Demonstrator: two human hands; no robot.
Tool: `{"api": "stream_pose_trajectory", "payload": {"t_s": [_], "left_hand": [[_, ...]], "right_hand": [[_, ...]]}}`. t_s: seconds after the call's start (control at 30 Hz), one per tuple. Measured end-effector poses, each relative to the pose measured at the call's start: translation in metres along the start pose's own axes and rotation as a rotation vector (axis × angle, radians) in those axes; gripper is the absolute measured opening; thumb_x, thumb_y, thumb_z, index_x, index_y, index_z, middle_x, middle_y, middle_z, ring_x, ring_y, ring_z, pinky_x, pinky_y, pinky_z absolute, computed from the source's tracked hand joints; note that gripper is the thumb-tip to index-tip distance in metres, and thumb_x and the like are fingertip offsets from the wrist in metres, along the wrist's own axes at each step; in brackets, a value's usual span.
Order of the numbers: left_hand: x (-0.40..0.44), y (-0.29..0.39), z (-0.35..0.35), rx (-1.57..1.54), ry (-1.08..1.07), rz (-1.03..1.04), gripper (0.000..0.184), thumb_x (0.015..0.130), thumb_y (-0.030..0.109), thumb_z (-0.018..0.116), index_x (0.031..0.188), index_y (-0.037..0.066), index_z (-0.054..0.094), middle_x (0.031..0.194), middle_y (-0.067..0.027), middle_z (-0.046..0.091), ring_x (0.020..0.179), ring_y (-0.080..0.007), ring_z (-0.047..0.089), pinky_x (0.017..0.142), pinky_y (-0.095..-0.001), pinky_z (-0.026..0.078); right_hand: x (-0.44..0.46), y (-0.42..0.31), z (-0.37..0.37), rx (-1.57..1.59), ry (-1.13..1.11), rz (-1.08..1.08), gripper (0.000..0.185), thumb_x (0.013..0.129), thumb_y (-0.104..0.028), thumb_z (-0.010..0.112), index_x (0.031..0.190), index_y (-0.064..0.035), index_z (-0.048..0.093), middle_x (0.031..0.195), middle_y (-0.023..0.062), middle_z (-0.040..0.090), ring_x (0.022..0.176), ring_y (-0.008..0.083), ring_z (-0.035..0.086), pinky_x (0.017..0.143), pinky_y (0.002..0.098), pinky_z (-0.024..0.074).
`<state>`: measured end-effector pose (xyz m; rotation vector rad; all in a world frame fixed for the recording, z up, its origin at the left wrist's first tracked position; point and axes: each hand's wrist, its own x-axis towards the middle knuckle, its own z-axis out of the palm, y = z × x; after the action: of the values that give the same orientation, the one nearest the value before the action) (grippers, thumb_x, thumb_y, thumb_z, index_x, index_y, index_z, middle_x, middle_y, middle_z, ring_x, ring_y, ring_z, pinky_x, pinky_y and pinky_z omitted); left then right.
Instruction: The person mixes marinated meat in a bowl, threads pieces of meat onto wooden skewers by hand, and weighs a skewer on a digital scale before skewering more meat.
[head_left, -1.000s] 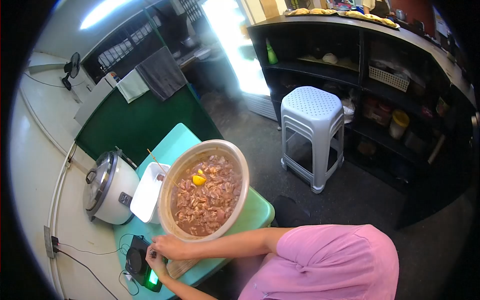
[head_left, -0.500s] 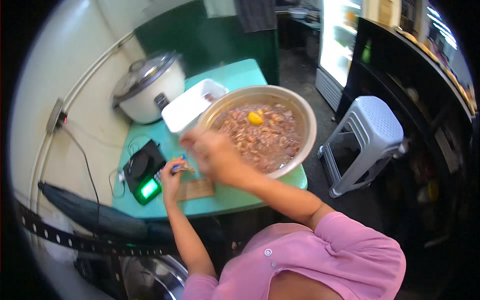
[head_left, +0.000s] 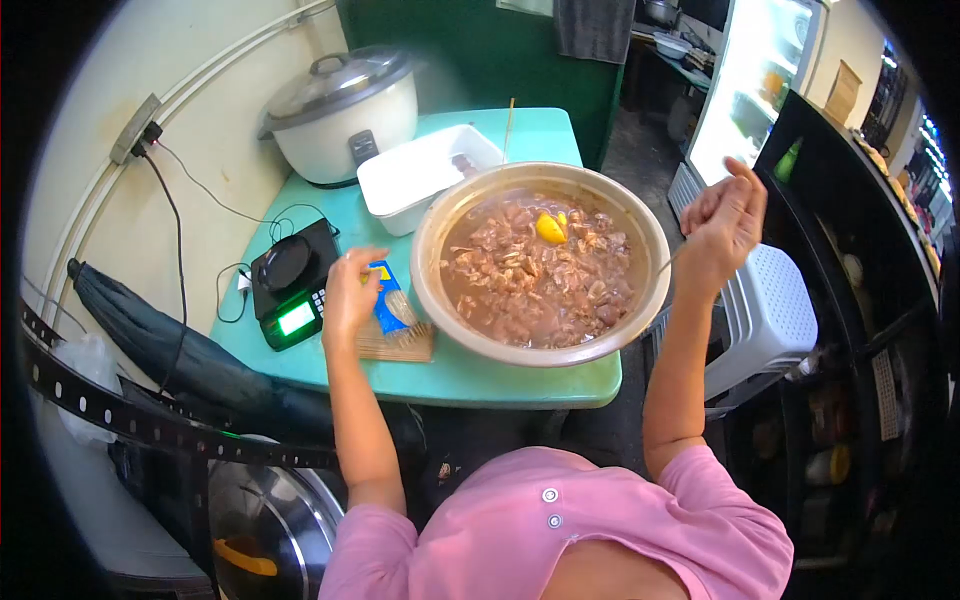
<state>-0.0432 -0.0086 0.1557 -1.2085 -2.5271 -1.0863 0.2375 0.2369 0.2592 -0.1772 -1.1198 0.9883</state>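
My left hand [head_left: 350, 295] is closed on the left edge of a blue packet [head_left: 390, 300] with thin pale contents, over a wooden board [head_left: 395, 345]. My right hand [head_left: 722, 225] is raised beyond the right rim of a large round basin [head_left: 428, 290], its fingers curled together. A thin stick-like thing shows below that hand near the rim; what the fingers grip is too small to tell. Raw meat pieces [head_left: 520, 270] in cloudy liquid fill the basin, with a yellow citrus piece [head_left: 550, 228] on top. A skewer [head_left: 509, 130] stands up behind the rim.
On the turquoise table [head_left: 540, 128] are a white tray [head_left: 400, 180] and a black scale [head_left: 290, 290] with a lit green display. A rice cooker [head_left: 345, 125] is at the back left. Stacked stools [head_left: 775, 300] and a dark shelf [head_left: 820, 210] are at the right.
My right hand has moved from over the table to the basin's right side. My left hand has moved up a little, and the blue packet now shows more fully. The view has turned.
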Motion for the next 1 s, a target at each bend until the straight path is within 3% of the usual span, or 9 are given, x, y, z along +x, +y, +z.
{"api": "stream_pose_trajectory", "payload": {"t_s": [0.03,0.2,0.4,0.6,0.73,0.77,0.87,0.93,1.0], "left_hand": [[0.011,0.027,-0.005,-0.085,-0.053,-0.011,0.030,0.072,-0.003,0.059,0.099,0.004,0.067,0.105,-0.0183,0.062,0.094,-0.0283,0.063,0.079,-0.0341,0.049],[0.083,0.088,0.039,-0.123,-0.281,0.215,0.020,0.074,0.008,0.064,0.094,0.005,0.069,0.088,-0.0141,0.067,0.071,-0.0215,0.064,0.069,-0.0326,0.050],[0.144,0.085,0.130,0.390,-0.468,0.053,0.020,0.066,0.011,0.070,0.086,0.005,0.070,0.085,-0.0147,0.068,0.076,-0.0248,0.065,0.071,-0.0334,0.050],[0.123,0.063,0.149,0.386,-0.475,0.133,0.019,0.059,0.015,0.074,0.074,0.006,0.067,0.077,-0.0158,0.066,0.073,-0.0279,0.064,0.071,-0.0351,0.050],[0.127,0.059,0.138,0.112,-0.435,0.128,0.019,0.060,0.015,0.075,0.072,0.005,0.064,0.071,-0.0110,0.065,0.065,-0.0210,0.062,0.061,-0.0325,0.048],[0.126,0.055,0.140,0.022,-0.367,0.105,0.018,0.063,0.014,0.076,0.071,0.004,0.064,0.069,-0.0091,0.065,0.061,-0.0180,0.061,0.056,-0.0308,0.047],[0.135,0.042,0.147,-0.321,-0.463,-0.029,0.014,0.070,0.010,0.073,0.076,0.002,0.063,0.066,-0.0067,0.064,0.055,-0.0126,0.058,0.050,-0.0259,0.044],[0.132,0.056,0.137,-0.341,-0.468,-0.046,0.014,0.073,0.008,0.071,0.080,-0.001,0.063,0.066,-0.0070,0.063,0.054,-0.0119,0.057,0.048,-0.0244,0.043],[0.127,0.067,0.130,-0.369,-0.489,-0.074,0.013,0.076,0.006,0.069,0.083,-0.003,0.062,0.066,-0.0073,0.063,0.053,-0.0111,0.056,0.047,-0.0230,0.042]], "right_hand": [[0.002,0.011,0.000,-0.095,0.003,0.009,0.026,0.097,-0.017,0.041,0.107,0.0028,0.055,0.058,-0.0026,0.039,0.043,0.0017,0.032,0.038,0.0181,0.0247],[0.018,0.059,0.026,0.031,-0.079,0.328,0.030,0.089,-0.006,0.043,0.115,0.0020,0.056,0.079,0.0019,0.050,0.049,0.0032,0.035,0.041,0.0170,0.0297],[0.011,0.132,0.054,-0.333,-0.396,0.058,0.040,0.092,-0.010,0.046,0.131,-0.0101,0.044,0.067,0.0072,0.057,0.056,0.0114,0.049,0.058,0.0263,0.0433],[-0.004,0.141,0.035,-0.538,-0.464,0.146,0.032,0.087,-0.008,0.046,0.118,-0.0006,0.052,0.060,0.0134,0.053,0.056,0.0196,0.054,0.059,0.0346,0.0428],[-0.010,0.131,0.041,-0.447,-0.526,0.227,0.029,0.088,-0.009,0.045,0.113,0.0007,0.055,0.062,0.0149,0.056,0.057,0.0213,0.055,0.058,0.0346,0.0428],[-0.012,0.136,0.040,-0.445,-0.585,0.232,0.031,0.091,-0.008,0.044,0.120,-0.0021,0.053,0.065,0.0020,0.052,0.056,0.0061,0.045,0.052,0.0230,0.0378],[-0.019,0.140,0.042,-0.484,-0.631,0.201,0.031,0.092,-0.008,0.044,0.122,-0.0039,0.052,0.064,0.0026,0.051,0.057,0.0065,0.046,0.053,0.0241,0.0382],[-0.017,0.136,0.042,-0.556,-0.649,0.170,0.030,0.091,-0.010,0.047,0.120,-0.0033,0.052,0.066,0.0066,0.054,0.060,0.0110,0.050,0.056,0.0275,0.0406],[-0.014,0.136,0.039,-0.664,-0.719,0.277,0.033,0.088,-0.017,0.045,0.115,0.0009,0.052,0.089,0.0281,0.061,0.089,0.0415,0.059,0.080,0.0448,0.0435]]}}
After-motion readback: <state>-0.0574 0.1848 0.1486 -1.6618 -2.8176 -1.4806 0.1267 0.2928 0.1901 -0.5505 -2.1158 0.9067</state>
